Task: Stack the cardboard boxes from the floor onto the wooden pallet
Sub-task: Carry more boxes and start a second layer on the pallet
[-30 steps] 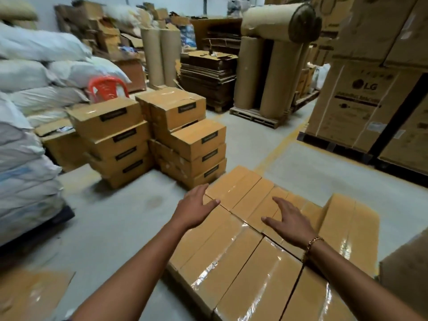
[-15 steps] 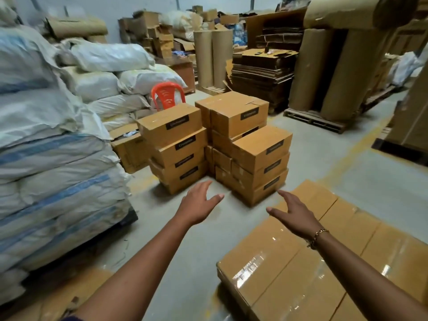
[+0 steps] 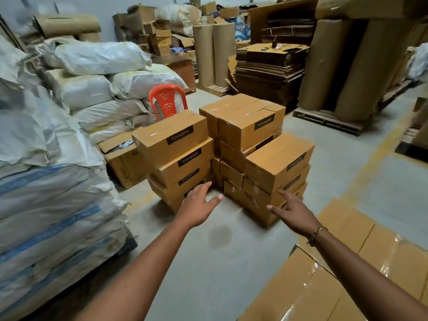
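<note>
The stacked cardboard boxes (image 3: 231,144) stand on the floor just beyond my fingertips. My left hand (image 3: 199,205) and right hand (image 3: 294,212) are spread wide, holding nothing. Taped boxes (image 3: 289,293) lie under my right arm; sacks (image 3: 58,205) pile up to my left.

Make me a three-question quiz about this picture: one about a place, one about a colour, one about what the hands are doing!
1. Where is the plastic chair? A. behind the stacked boxes B. on top of them C. lying in front of them
2. What colour is it? A. blue B. red C. green
3. What are the left hand and right hand doing? A. gripping a box B. held open, holding nothing C. pressing on the chair
Answers: 1 A, the left stack hides its legs; 2 B, its back is bright red; 3 B, both are spread with no box in them.
</note>
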Motion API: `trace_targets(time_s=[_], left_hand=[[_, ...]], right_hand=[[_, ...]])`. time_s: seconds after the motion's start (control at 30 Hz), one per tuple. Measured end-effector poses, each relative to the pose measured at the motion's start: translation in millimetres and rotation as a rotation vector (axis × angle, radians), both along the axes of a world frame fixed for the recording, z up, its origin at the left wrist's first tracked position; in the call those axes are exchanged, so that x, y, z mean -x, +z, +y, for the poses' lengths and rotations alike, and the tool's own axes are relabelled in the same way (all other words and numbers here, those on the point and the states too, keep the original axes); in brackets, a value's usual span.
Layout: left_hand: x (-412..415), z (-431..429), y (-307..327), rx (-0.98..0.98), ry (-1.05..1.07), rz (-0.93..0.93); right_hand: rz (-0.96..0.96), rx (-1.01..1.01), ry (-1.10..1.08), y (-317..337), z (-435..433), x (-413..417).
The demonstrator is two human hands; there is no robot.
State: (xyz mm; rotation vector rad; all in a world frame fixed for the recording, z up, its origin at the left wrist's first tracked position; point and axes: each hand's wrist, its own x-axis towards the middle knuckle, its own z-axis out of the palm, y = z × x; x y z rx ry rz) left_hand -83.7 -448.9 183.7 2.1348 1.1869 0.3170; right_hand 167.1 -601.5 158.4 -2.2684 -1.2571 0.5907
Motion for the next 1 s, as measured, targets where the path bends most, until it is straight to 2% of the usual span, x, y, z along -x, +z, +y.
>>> trace_targets(time_s=[0.23,0.6,0.77,1.0], left_hand=[[-45.9,119.0,-6.0,0.065,-0.055,-0.003],[-134.5,331.4,-45.9,0.127,-0.272,0.049],[-197.2,400.5,-62.7,0.204,-0.371,0.054],[-320.4,463.8,-104.2,0.292,-0.484,0.11]], right_hand=[[0.056,0.048,-0.041,-9.9,110.5,-28.6],[0.144,0.093,-0.248,-50.8,278.7,-79.5],[0.222,0.082,-0.353,-60.9,317.7,-107.4],[0.292,0.075,-0.526,-96.2,356.6,-194.0]])
